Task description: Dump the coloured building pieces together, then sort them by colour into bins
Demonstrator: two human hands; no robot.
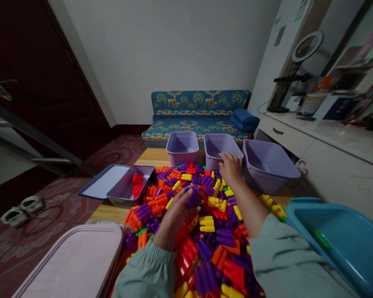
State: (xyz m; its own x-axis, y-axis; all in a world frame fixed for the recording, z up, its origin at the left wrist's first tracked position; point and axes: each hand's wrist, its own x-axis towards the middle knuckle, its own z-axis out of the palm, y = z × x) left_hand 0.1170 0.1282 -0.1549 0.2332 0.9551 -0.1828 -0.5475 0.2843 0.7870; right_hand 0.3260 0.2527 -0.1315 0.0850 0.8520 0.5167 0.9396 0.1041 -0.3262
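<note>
A heap of plastic building blocks (205, 231) in purple, orange, red and yellow covers a low wooden table. My left hand (177, 211) curls over the pile, its fingers closed round purple blocks (194, 198). My right hand (230, 166) reaches farther out, knuckles up and fingers bent, at the near rim of the middle lilac bin (219, 145). What the right hand holds, if anything, is hidden.
Lilac bins stand left (182, 145) and right (269, 163) of the middle one. A grey metal tray (127, 188) holds a few red blocks, beside a flat lid (101, 182). A blue tub (338, 240) is near right, a pink lid (74, 265) near left. A sofa (199, 111) stands behind.
</note>
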